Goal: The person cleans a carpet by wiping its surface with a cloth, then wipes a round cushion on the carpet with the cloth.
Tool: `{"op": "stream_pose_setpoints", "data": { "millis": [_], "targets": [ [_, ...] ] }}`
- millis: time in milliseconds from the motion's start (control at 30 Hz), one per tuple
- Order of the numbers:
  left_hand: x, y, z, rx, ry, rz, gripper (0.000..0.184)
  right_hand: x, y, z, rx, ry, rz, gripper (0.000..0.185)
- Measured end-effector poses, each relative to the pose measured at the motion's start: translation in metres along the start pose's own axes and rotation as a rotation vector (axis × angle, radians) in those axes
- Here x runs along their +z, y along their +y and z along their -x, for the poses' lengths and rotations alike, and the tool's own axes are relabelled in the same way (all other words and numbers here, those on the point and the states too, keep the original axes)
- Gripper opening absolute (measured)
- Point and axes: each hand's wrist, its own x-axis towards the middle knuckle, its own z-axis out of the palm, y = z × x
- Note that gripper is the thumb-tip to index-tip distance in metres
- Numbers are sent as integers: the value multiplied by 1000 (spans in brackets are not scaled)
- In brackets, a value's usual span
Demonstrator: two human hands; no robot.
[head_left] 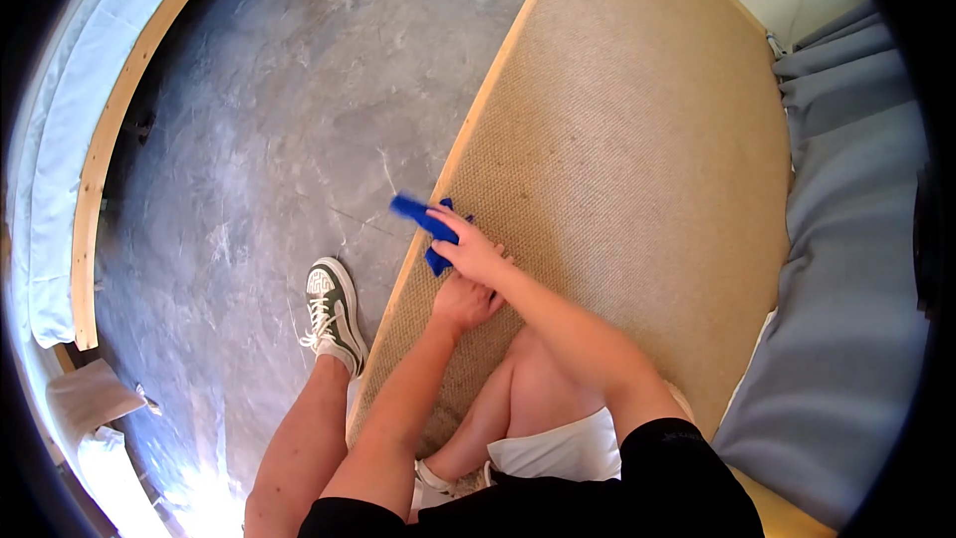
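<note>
A bright blue cloth (426,217) is bunched above the carpet's wooden edge, one end sticking out past it over the grey floor and slightly blurred. My right hand (470,247) is closed on this cloth, fingers along its upper side and thumb below. More blue fabric shows on both sides of the fingers. Just beneath, my left hand (466,303) is curled, close against my right wrist. My right hand and forearm partly cover its fingers, and what they hold, if anything, is hidden.
I sit on a raised platform with beige woven carpet (637,130) and a wooden edge strip (485,90). One shoe (334,314) rests on the grey floor (279,139). Grey fabric (836,269) lines the right side. A wooden frame with pale fabric (60,189) stands left.
</note>
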Motion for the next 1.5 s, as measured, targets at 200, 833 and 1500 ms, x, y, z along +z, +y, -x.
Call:
{"op": "stream_pose_setpoints", "data": {
  "millis": [200,833,1500],
  "targets": [
    [-34,4,-11,-65,-450,78,61,-19,-11,5,-111,397,166,48],
    [-11,5,-4,-9,-168,-121,63,7,-16,15,-144,36,180,52],
    [-13,4,-7,-41,-186,18,64,29,-5,16,-86,-131,52,45]
  ]
}}
